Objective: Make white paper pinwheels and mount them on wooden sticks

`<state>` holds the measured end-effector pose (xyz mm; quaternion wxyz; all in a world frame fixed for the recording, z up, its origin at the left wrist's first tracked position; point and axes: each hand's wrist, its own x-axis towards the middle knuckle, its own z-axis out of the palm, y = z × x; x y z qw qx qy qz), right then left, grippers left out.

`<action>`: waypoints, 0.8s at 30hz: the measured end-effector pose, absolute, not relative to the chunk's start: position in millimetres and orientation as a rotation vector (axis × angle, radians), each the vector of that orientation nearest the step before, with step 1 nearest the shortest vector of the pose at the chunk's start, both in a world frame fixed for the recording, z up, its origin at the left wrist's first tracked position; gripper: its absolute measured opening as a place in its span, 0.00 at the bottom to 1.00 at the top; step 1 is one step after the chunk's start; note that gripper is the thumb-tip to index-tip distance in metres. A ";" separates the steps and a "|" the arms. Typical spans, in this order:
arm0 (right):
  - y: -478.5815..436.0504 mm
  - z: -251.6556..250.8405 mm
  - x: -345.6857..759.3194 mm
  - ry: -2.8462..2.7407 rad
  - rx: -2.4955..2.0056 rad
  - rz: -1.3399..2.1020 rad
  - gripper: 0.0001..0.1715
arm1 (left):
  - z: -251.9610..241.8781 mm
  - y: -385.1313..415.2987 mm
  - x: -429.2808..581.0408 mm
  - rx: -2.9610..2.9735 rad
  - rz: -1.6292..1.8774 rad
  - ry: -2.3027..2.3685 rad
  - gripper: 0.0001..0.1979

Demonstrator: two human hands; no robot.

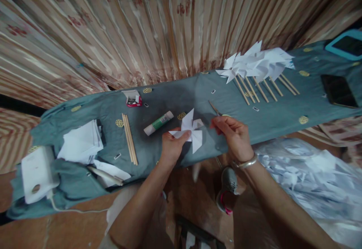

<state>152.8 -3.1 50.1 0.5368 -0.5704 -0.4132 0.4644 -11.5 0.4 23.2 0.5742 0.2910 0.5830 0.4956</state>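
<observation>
A white paper pinwheel (pixel 195 134) with folded blades is pinched between the thumb and fingers of my left hand (pixel 173 145), just above the table's front edge. To its right, my right hand (pixel 236 134) has its fingers drawn together in a pinch; whatever they hold is too small to make out. Scissors (pixel 216 108) show right behind those fingers, blades pointing up and left, the handle partly hidden by the hand. I cannot tell whether the hand touches them. A green and white glue stick (pixel 158 123) lies left of the pinwheel. Below the table edge is a blurred white scrap (pixel 195 171).
On the green-clothed table (pixel 192 90) are finished pinwheels on sticks (pixel 257 66), loose wooden sticks (pixel 129 139), a red box of pins (pixel 133 99), stacked paper (pixel 82 141), a white power adapter (pixel 39 173) and a phone (pixel 338 90). A clear bag of paper pieces (pixel 308 177) stands at the right.
</observation>
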 end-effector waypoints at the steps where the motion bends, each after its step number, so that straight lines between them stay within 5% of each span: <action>1: -1.7 50.9 155.5 -0.992 -1.355 1.146 0.17 | 23.7 0.1 -11.9 0.722 1.147 1.371 0.12; 9: 1.0 49.2 154.5 -0.836 -1.284 1.551 0.18 | 29.8 -3.1 -12.3 1.109 1.102 1.362 0.11; 24: -4.2 54.4 139.0 -0.829 -1.388 1.460 0.17 | 28.6 -5.3 -11.4 1.226 1.056 1.426 0.10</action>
